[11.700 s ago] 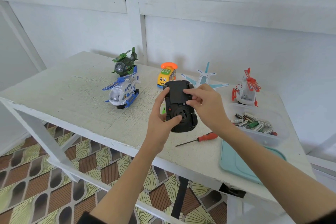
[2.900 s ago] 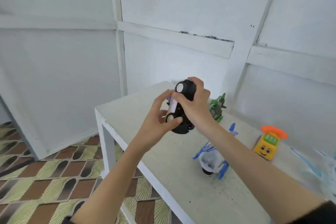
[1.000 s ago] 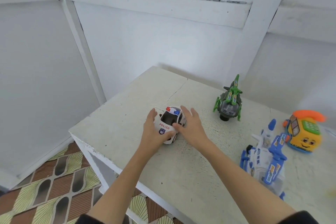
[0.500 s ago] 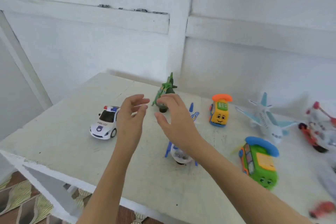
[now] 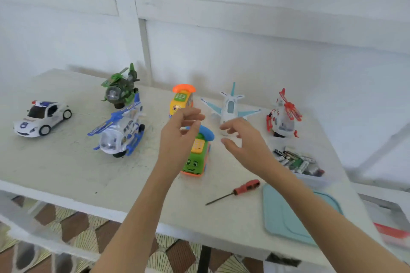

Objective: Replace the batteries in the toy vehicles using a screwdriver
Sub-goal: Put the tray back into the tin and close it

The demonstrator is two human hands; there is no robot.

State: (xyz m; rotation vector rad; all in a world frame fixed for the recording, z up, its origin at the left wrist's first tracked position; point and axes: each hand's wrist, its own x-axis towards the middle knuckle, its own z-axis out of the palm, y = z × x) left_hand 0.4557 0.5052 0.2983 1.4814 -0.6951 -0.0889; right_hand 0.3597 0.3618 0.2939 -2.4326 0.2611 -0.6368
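My left hand (image 5: 177,139) hovers above the middle of the white table (image 5: 66,168), fingers loosely curled and a little apart, holding nothing. My right hand (image 5: 246,142) hovers beside it, fingers relaxed and spread, thumb out, also holding nothing. The two hands are near each other but not touching.

Between and just below my hands stands the green phone-bus toy (image 5: 196,157), with a smiling face, a yellow keypad and a blue handset on top. My left fingers partly cover its far end; I cannot tell whether they touch it.

Toward the near edge, close to my right forearm, lies the red-handled screwdriver (image 5: 235,191), its dark tip pointing at the near edge. Just right of it, at the near right corner, lies a flat light-blue lid (image 5: 286,217). Beyond the lid sits a clear container of batteries (image 5: 297,162) by the right edge.

Along the far edge stand a yellow phone-bus toy (image 5: 180,99) with an orange handset, a white and light-blue airplane (image 5: 230,106), and a red and white helicopter (image 5: 282,117). Left of my hands are a blue and white helicopter (image 5: 119,131) and, behind it, a green helicopter (image 5: 121,88). A white police car (image 5: 42,118) stands near the left edge.
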